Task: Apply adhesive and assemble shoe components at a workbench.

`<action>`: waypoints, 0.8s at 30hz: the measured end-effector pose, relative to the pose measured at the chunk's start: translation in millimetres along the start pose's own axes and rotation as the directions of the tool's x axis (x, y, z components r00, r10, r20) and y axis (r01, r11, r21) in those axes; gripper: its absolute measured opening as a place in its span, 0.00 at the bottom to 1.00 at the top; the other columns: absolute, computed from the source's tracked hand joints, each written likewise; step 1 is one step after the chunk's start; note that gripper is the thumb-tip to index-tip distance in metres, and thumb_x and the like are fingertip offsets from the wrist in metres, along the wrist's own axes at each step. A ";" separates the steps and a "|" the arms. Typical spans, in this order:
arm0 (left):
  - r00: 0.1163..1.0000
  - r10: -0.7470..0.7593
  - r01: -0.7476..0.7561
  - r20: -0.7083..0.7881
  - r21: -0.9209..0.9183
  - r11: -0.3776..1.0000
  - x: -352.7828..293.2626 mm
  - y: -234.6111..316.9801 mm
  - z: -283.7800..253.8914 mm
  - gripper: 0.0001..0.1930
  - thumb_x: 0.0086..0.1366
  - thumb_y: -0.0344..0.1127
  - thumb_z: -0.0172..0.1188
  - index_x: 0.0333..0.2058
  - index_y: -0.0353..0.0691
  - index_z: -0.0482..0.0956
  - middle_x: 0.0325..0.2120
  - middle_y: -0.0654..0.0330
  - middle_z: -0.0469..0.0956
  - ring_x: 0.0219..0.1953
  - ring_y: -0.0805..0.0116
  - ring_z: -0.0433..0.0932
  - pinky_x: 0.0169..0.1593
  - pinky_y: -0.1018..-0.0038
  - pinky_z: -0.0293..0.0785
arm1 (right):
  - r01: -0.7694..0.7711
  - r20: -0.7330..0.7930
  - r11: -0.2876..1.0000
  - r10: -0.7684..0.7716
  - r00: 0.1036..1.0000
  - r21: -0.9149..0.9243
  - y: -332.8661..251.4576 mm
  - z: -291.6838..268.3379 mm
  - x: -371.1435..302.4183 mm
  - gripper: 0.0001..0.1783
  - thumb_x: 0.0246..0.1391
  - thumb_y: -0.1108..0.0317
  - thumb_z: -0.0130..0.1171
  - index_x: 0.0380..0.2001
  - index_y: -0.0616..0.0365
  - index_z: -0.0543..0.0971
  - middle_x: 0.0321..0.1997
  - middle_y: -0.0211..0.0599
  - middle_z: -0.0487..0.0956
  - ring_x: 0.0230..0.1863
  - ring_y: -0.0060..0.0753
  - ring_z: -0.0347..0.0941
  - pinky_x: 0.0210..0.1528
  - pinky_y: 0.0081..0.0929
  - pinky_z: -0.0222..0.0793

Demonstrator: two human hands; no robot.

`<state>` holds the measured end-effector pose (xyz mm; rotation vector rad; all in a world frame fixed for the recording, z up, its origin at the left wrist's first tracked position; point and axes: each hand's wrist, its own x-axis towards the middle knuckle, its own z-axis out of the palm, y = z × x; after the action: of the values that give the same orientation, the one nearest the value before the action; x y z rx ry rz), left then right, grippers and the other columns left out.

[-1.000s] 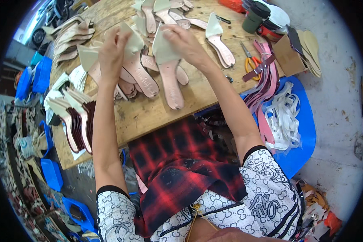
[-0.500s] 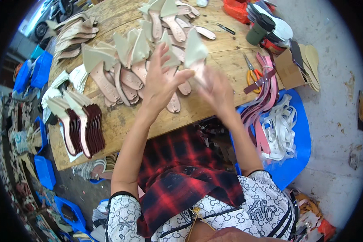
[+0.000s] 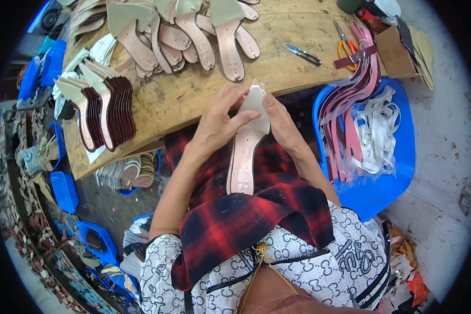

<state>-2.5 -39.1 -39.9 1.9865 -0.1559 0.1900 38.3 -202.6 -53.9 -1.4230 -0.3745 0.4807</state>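
Observation:
Over my lap I hold a pink shoe insole with a pointed cream toe part, its toe pointing away from me and its heel resting by the red plaid apron. My left hand grips the left edge of the cream part, the thumb lying across its top. On the opposite edge is my right hand, its fingers closed along the side near the tip. The undersides of both grips are hidden. Just beyond my hands, a similar insole lies at the near edge of a pile on the wooden table.
Stacked dark-edged insoles stand at the table's left. Thread snips and orange-handled scissors lie to the right. A blue tub beside me holds white strips and pink straps. An open carton stands behind it.
Both hands have come back from over the table to my lap, bringing an insole with them. My view has shifted, so the table now sits higher in the picture.

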 end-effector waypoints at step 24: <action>0.935 0.319 -0.338 -0.154 -0.119 0.934 -56.1 52.4 -23.2 0.13 0.47 0.14 0.61 0.29 0.37 0.72 0.33 0.55 0.82 0.38 0.58 0.82 0.42 0.67 0.74 | -0.229 0.049 0.937 0.225 0.973 0.265 -9.1 5.6 15.3 0.20 0.63 0.57 0.53 0.25 0.62 0.80 0.22 0.27 0.78 0.22 0.14 0.70 0.25 0.17 0.65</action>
<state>-69.2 -38.0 4.7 1.7868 -0.4072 0.5122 49.3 -190.5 -44.7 -1.2014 -0.1500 0.7057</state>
